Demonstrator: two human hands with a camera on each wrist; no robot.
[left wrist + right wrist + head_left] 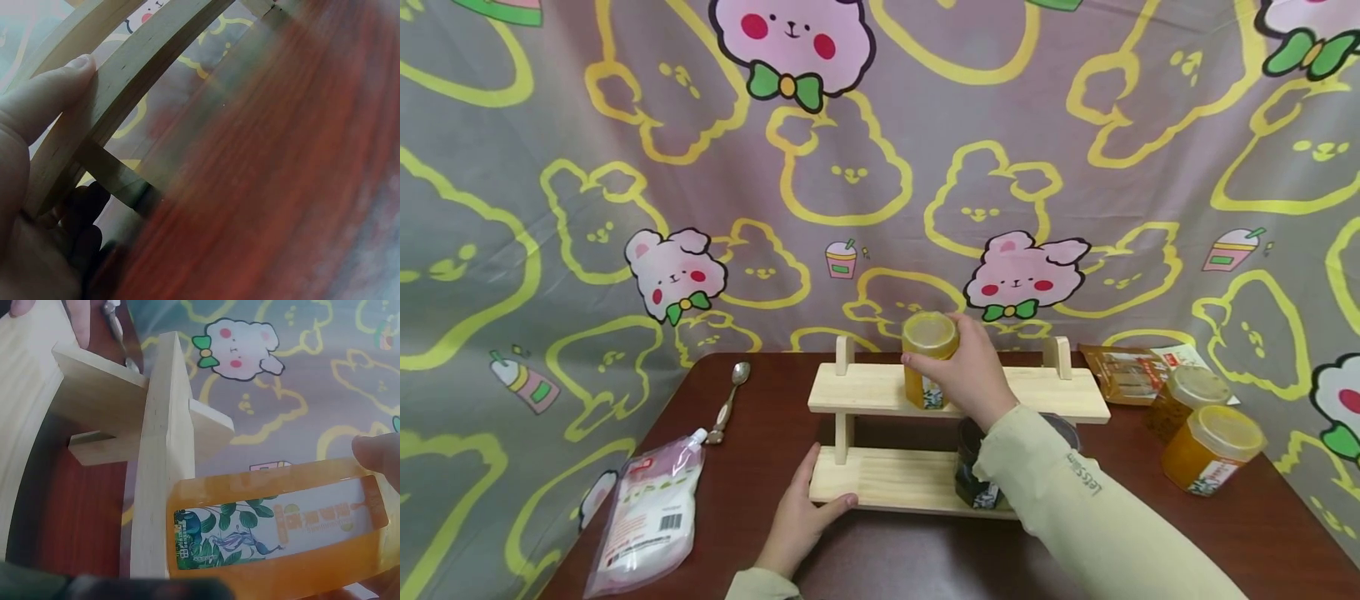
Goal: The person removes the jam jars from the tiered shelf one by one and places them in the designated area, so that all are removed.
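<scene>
A two-tier wooden shelf rack (865, 390) stands on the dark table. My right hand (976, 373) holds an orange jar (917, 375) with a translucent lid, thumb and fingers on either side. The jar stands upright at the middle of the upper tier; in the right wrist view its leafy label (275, 525) shows and its base meets the board. My left hand (797, 521) grips the left end of the lower tier, thumb over the board (119, 87) and fingers beneath. A dark jar (972, 475) is on the lower tier, partly hidden by my right sleeve.
At the right stand another orange jar (1206, 454) and a brownish jar (1187, 396), with a brown packet (1120, 375) behind them. A spouted pouch (651, 517) and a spoon (730, 404) lie at the left. A patterned cloth (880, 167) hangs behind the table.
</scene>
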